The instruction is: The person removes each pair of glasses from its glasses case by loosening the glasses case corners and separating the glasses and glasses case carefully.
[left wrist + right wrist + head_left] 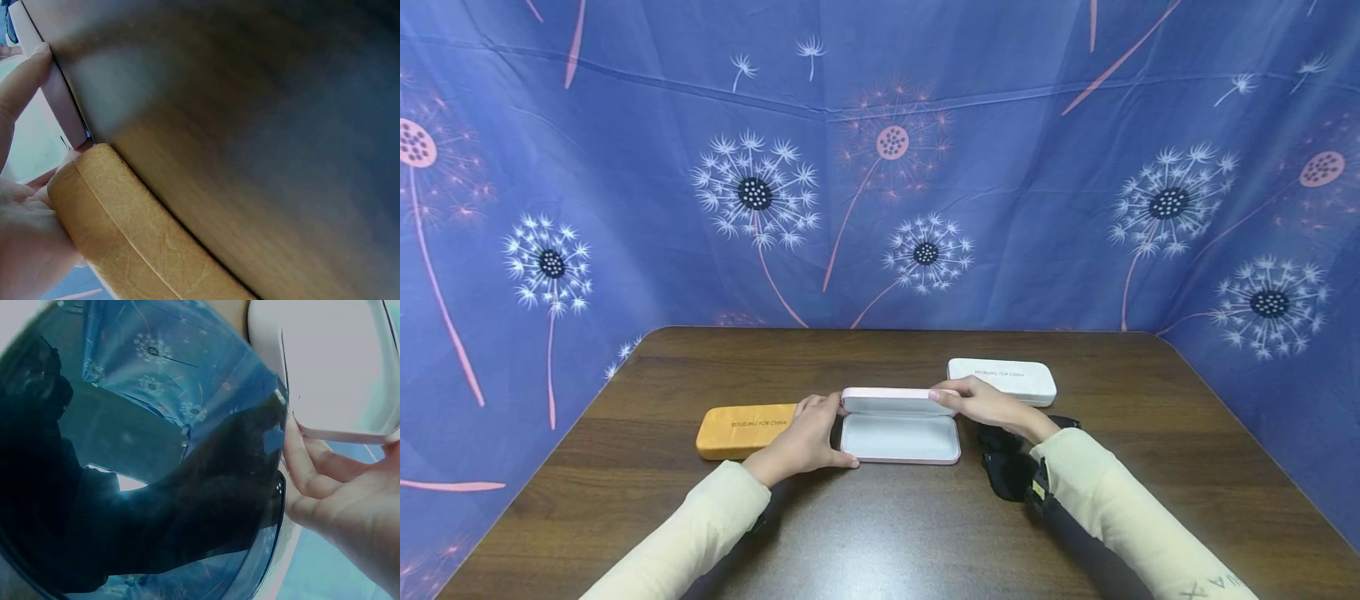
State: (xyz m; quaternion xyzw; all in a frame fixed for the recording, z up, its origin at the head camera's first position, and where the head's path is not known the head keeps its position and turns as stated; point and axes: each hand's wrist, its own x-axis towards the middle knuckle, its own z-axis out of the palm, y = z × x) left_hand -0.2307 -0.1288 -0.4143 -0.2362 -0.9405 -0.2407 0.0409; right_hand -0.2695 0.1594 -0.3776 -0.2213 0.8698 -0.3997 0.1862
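From the near side, bare desk [880, 533] leaves a wide way to the open case [900, 439]. Left of it, the left fingers [826, 408] and yellow case [730, 429] block passage; right, dark glasses [1009, 477] obstruct, a white case [1026, 385] farther back. Blue cloth [1015, 250] bounds the far side.

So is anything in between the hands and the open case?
Nothing visible. The left hand holds the open case at its left end, and the right hand holds its lid at the right. The orange case and the sunglasses lie to either side, not between.
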